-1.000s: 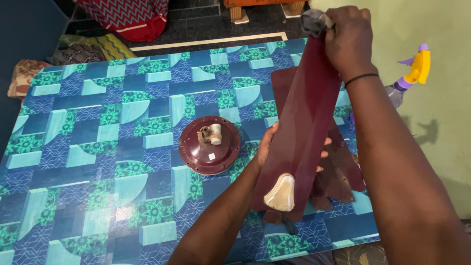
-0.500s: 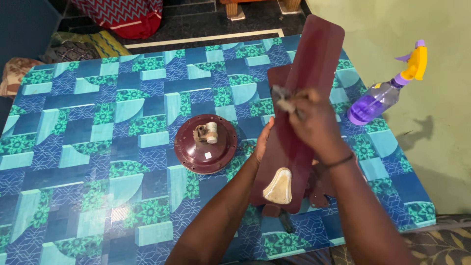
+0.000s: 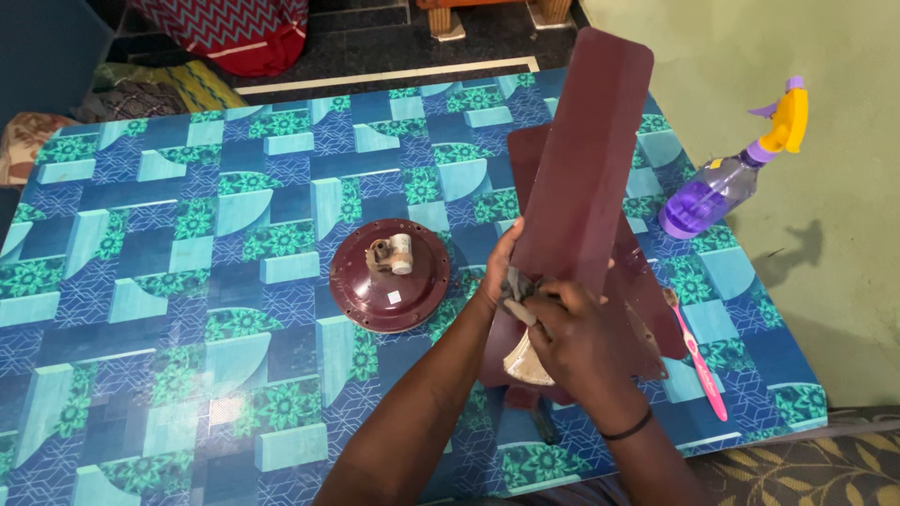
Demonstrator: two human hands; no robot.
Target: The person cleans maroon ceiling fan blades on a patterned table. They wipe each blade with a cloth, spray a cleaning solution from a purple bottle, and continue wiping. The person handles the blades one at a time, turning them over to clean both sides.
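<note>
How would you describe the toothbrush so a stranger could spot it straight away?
Start at the table with its blue and green patterned cover, then go to its right side, below the purple spray bottle. The toothbrush lies flat there beside the maroon fan blades. It is the only thin pink stick in sight.

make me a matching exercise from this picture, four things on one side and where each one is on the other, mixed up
Things:
1. grey cloth
2. spray bottle
3. pink toothbrush
4. round maroon fan motor cover

Places:
A. lying on the table, left of the left hand
B. lying at the table's right edge, near the green wall
C. pressed by the right hand against the raised fan blade
D. flat on the table, right of the blades lying there

Pairs: 1-C, 2-B, 3-D, 4-A
</note>
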